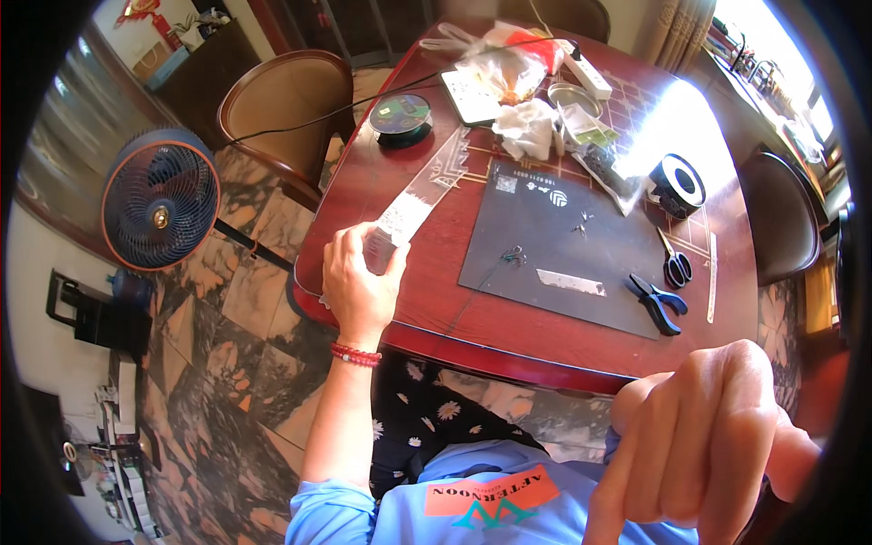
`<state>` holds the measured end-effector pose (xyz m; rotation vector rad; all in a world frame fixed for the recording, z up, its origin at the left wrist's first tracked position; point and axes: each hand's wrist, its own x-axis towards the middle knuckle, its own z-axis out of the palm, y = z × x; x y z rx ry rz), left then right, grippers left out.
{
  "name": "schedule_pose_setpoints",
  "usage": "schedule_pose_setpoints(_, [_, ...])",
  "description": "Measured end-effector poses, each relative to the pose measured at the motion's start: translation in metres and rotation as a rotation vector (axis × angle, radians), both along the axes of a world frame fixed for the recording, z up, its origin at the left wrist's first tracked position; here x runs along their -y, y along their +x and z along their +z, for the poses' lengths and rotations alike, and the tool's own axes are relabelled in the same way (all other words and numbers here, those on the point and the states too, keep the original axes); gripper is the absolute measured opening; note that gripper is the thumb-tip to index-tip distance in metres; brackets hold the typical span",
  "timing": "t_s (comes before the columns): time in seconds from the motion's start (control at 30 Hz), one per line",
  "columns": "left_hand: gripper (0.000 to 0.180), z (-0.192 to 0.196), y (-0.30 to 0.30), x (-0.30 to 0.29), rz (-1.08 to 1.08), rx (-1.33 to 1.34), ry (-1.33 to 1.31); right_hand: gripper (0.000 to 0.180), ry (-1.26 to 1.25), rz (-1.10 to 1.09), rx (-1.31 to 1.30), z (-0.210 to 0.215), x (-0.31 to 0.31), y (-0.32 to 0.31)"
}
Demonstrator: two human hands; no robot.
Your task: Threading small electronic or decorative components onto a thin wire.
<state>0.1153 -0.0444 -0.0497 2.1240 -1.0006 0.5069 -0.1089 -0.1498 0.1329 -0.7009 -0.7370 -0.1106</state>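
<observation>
At the table's near left edge, my left hand (361, 280) curls its fingers and thumb around the near end of a long clear plastic strip (411, 205). White and dark marks show on the strip, which lies flat and slants away to the right. Close to the camera at the lower right is my right hand (695, 436), back showing, fingers bent and pressed together; whatever they hold is hidden. On a dark grey mat (490, 227) lie a small silvery strip (571, 282), a tangle of dark thread (514, 257) and blue-handled pliers (658, 304).
Scissors (675, 261), a thin white ruler (712, 277) and a black roll (677, 186) lie on the right of the red table (427, 282). A green spool (401, 120) and plastic bags (509, 68) are at the back. A fan (162, 202) stands left.
</observation>
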Motion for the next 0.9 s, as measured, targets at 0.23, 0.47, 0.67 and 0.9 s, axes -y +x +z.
schedule_pose_setpoints(0.23, [0.04, -0.001, 0.0, -0.001, 0.006, -0.008, -0.002, 0.041, 0.035, 0.005, -0.06, -0.014, 0.015, -0.057])
schedule_pose_setpoints(0.47, [0.041, -0.003, 0.002, -0.001, 0.002, -0.019, 0.007, 0.04, 0.068, -0.003, -0.122, -0.017, 0.024, -0.083])
schedule_pose_setpoints(0.67, [0.043, -0.002, 0.001, -0.001, 0.003, 0.012, 0.008, 0.041, 0.094, -0.006, -0.169, -0.012, 0.016, -0.072])
schedule_pose_setpoints(0.9, [0.043, -0.004, 0.001, 0.0, 0.005, -0.001, 0.015, 0.043, 0.123, 0.002, -0.224, -0.014, -0.005, -0.063])
